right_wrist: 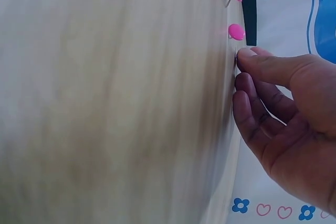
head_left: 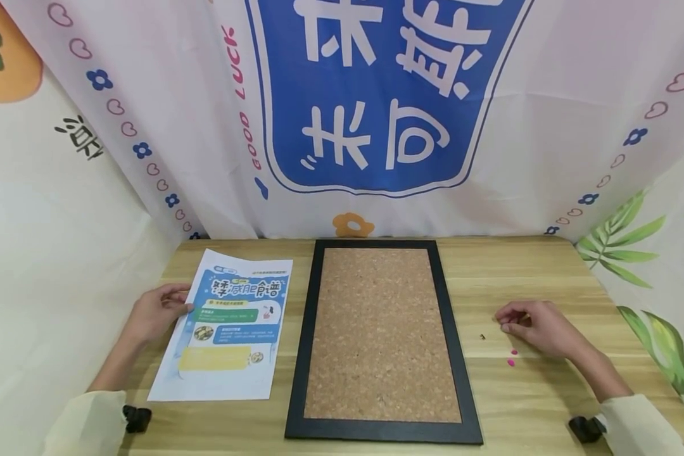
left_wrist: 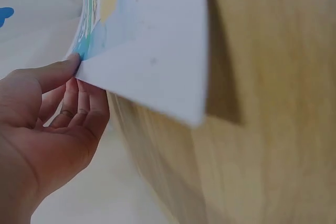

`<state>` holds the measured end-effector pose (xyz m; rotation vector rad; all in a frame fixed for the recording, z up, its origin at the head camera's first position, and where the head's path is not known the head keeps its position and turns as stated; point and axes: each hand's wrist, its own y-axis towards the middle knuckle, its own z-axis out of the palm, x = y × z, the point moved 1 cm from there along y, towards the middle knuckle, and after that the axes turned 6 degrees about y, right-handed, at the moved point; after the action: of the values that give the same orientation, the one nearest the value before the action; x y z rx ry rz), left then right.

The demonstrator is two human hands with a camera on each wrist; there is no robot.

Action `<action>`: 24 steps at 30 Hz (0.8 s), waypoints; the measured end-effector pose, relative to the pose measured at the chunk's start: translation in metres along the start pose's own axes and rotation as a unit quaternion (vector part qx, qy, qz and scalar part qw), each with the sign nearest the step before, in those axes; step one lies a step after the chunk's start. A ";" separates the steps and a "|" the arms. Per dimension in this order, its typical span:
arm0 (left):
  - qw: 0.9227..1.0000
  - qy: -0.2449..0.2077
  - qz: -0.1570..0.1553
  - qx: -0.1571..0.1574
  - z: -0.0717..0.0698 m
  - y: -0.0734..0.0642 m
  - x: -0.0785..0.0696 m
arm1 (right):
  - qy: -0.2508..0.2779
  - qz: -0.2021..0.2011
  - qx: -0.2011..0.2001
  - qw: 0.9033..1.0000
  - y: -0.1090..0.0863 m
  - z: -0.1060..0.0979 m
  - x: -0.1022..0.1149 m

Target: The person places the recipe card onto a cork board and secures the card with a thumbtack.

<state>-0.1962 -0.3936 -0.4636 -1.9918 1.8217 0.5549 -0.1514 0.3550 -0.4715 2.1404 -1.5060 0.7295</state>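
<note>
My left hand point(head_left: 155, 311) pinches the left edge of a printed sheet of paper point(head_left: 228, 386) between thumb and fingers. Blue, green and yellow panels with Chinese lettering cover the sheet. In the left wrist view, the edge of the paper point(left_wrist: 152, 61) is lifted off the table and casts a shadow. On the right, my right hand point(head_left: 538, 326) hovers low at the tabletop with loosely bent fingers, and nothing shows between them. Beside its fingertips lie two pink thumbtacks point(head_left: 511, 363) and a small dark tack point(head_left: 482, 337). The right wrist view shows a pink tack head point(right_wrist: 236, 31) just past the thumb.
A cork board point(head_left: 382, 335) in a black frame point(head_left: 387, 430) lies mid-table, between the paper and the tacks. Behind the wooden table point(head_left: 530, 272) hangs a printed curtain point(head_left: 507, 158) with a blue sign. Patterned cloth also hangs at both sides.
</note>
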 end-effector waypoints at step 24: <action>0.987 -0.160 -0.017 0.031 -0.019 -0.013 -0.023 | 0.045 0.010 -0.007 0.999 0.001 0.003 0.002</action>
<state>-0.1849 -0.3832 -0.4356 -1.7714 1.5882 0.7501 -0.1511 0.3515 -0.4726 2.0562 -1.4833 0.8100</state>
